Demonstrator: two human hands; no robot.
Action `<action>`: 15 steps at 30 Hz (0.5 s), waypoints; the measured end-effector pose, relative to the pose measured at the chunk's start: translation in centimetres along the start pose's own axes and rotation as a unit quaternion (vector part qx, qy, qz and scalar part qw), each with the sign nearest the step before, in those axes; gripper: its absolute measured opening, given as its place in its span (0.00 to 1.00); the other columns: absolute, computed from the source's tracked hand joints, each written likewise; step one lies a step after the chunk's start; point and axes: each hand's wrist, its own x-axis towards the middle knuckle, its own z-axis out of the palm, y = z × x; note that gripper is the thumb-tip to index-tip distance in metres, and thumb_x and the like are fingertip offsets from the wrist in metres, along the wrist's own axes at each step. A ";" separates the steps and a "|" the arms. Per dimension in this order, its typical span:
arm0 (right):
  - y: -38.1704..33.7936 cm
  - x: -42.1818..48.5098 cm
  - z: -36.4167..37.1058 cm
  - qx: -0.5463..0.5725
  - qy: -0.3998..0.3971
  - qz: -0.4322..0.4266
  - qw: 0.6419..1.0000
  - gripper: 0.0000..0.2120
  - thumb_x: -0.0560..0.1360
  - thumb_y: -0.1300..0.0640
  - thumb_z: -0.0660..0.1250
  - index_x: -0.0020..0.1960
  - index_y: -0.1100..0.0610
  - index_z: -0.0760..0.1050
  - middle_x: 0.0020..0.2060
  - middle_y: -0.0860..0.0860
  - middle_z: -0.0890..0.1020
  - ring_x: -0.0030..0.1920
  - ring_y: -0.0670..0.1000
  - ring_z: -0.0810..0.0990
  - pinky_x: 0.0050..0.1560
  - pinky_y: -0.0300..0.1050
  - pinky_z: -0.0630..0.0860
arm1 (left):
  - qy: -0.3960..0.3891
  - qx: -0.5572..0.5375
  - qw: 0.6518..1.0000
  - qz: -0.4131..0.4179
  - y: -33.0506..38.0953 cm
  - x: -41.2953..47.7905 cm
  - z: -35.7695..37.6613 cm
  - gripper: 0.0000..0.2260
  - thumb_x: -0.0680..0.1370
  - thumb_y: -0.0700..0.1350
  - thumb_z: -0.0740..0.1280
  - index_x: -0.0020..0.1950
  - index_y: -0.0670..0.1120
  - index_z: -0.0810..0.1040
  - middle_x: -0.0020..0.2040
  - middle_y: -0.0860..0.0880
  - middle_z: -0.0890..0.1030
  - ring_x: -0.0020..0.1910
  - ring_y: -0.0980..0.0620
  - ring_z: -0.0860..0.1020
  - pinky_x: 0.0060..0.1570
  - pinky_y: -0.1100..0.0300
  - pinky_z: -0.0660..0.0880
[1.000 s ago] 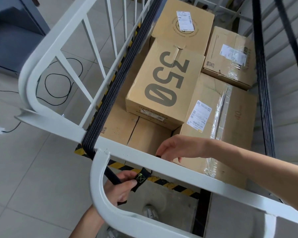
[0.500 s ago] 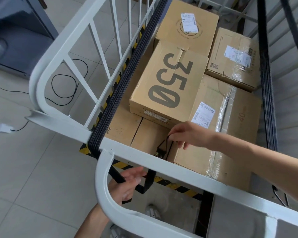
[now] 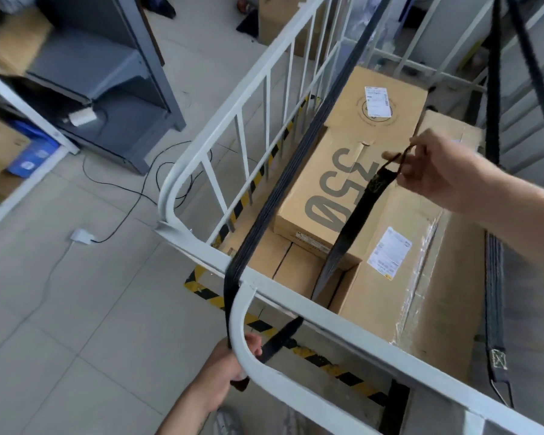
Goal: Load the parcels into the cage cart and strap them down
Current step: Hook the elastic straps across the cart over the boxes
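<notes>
Several cardboard parcels lie in the white cage cart (image 3: 321, 312); the one printed "350" (image 3: 330, 196) sits on top, a taped box (image 3: 399, 271) to its right. My right hand (image 3: 437, 171) pinches the wire hook end of a black strap (image 3: 352, 224) and holds it up above the "350" box. That strap runs down under the cart's near rail to my left hand (image 3: 230, 365), which grips it outside the cart by the curved corner tube. A second black strap (image 3: 283, 183) lies along the left rail.
A grey metal shelf unit (image 3: 107, 89) stands on the tiled floor to the left, with a black cable (image 3: 132, 189) and a white plug (image 3: 80, 237) trailing toward the cart. More black straps (image 3: 493, 262) hang on the right side. Yellow-black tape marks the cart base.
My right hand has pulled the strap's hook end from under the near rail up and away over the "350" box. The left hand stays low on the strap. The view has tilted up.
</notes>
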 end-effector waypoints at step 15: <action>-6.0 -6.9 3.0 0.111 -0.033 -0.090 0.989 0.12 0.80 0.43 0.65 0.46 0.51 0.77 0.41 0.47 0.84 0.46 0.50 0.84 0.57 0.51 0.79 | 0.089 -0.227 0.968 -0.055 -1.1 -3.2 -3.9 0.11 0.78 0.44 0.64 0.43 0.37 0.71 0.34 0.41 0.73 0.32 0.47 0.76 0.37 0.54 0.79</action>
